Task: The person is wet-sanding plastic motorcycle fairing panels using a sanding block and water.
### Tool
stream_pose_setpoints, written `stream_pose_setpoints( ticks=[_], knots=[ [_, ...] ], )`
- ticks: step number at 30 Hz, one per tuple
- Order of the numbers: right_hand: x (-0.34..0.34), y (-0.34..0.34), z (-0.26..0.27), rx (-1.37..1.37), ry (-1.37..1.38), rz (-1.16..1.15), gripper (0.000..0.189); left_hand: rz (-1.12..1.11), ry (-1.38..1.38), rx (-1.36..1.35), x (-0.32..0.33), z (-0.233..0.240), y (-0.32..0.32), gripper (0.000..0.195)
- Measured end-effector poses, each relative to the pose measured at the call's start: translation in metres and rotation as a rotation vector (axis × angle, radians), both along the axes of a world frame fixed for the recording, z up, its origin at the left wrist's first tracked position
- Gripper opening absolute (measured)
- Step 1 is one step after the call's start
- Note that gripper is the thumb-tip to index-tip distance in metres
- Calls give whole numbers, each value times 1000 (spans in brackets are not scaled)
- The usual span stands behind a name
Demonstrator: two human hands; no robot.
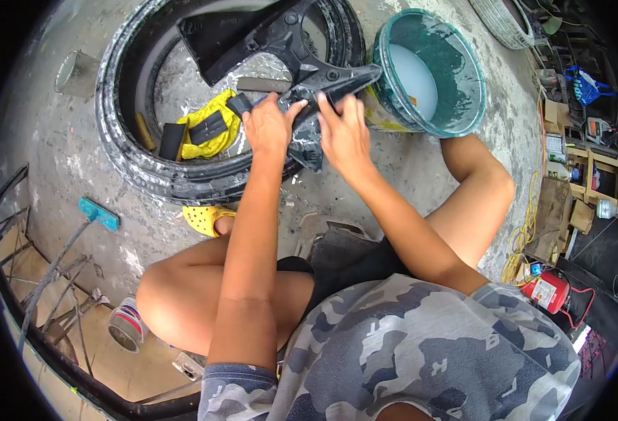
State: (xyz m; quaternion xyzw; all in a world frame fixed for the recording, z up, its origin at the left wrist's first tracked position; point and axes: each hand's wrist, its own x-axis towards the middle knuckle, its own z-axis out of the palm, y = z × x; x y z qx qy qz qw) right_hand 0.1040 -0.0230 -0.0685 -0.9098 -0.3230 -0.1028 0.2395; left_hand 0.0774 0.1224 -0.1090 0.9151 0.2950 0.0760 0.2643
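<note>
A black moulded plastic part (282,39) with several arms rests across a tire (182,184) lying flat on the floor. My left hand (270,122) grips the part's near section, thumb on top. On the same section, to the right, my right hand (345,126) has its fingers bent against the surface; it is slightly blurred, and whether it holds something small is hidden. Inside the tire lie a yellow cloth (225,134), dark blocks (172,141) and a flat grey bar (263,84). A green bucket (474,100) with cloudy liquid stands right of the part.
A teal-headed brush or mop (98,214) leans at the left near a metal frame. A can (77,73) stands beyond the tire's left side. At the right are a yellow cord (522,237), a red tank (547,292), wooden crates and another tire (503,21).
</note>
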Motion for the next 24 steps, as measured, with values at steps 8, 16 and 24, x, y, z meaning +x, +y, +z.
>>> stream_pose_setpoints(
  ticks=[8, 16, 24],
  knots=[
    [-2, -11, -22, 44, -81, 64, 47, -13, 109, -26, 1, 5, 3, 69],
    [-8, -21, -35, 126, -26, 67, 51, 0, 84, 14, 3, 4, 4, 60],
    [-18, -32, -26, 53, 122, -31, 44, -12, 4, -4, -3, 5, -2, 63]
  ],
)
